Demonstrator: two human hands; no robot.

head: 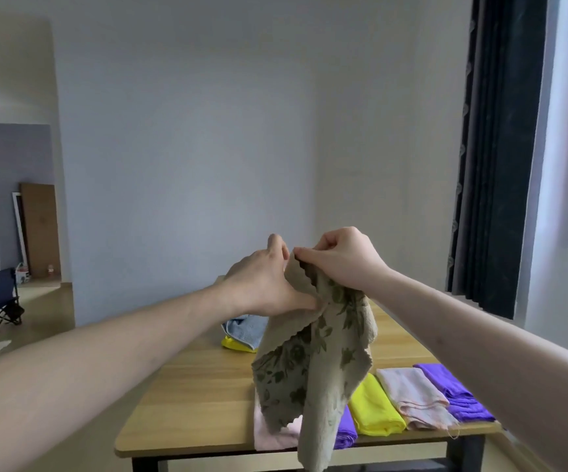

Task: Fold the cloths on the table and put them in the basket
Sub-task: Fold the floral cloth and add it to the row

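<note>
Now | left hand (pixel 262 284) pinches floral cloth (pixel 313 362) | right hand (pixel 340 257) pinches its top edge

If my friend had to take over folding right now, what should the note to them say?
Left hand and right hand: both pinch the top edge of the flowery cloth, held up over the table.
Done: folded cloths lie in a row at the near edge: yellow cloth, pink cloth, purple cloth.
Left: fold the flowery one, then the blue cloth pile farther back. No basket is in view, so nothing is seen put away.
</note>
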